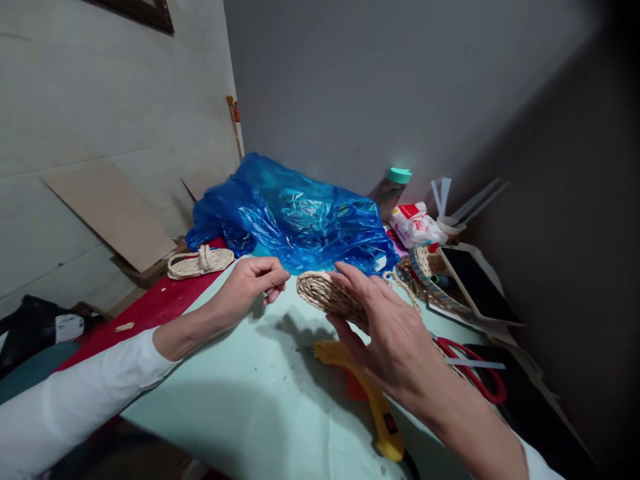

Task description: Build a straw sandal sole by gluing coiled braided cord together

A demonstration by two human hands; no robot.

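Note:
My right hand [383, 320] grips an oval sole of coiled straw rope [320, 293], held tilted above the pale green table. To its left, my left hand [260, 280] is closed in a pinch, apart from the sole; whatever its fingertips hold, if anything, is too small to make out. Below the sole a yellow hot glue gun [367, 393] lies on the table, its nozzle pointing left and part of it hidden by my right hand. A straw rope slipper [201, 262] with a strap rests on the red cloth beyond my left wrist.
Crumpled blue plastic bag [295, 207] spreads along the back. At right are a wicker basket [435, 280], a tablet-like dark panel [477, 280], red-handled scissors [475, 370], a tissue pack [415, 225], a green-lidded jar [395, 187] and a cup of glue sticks [447, 227].

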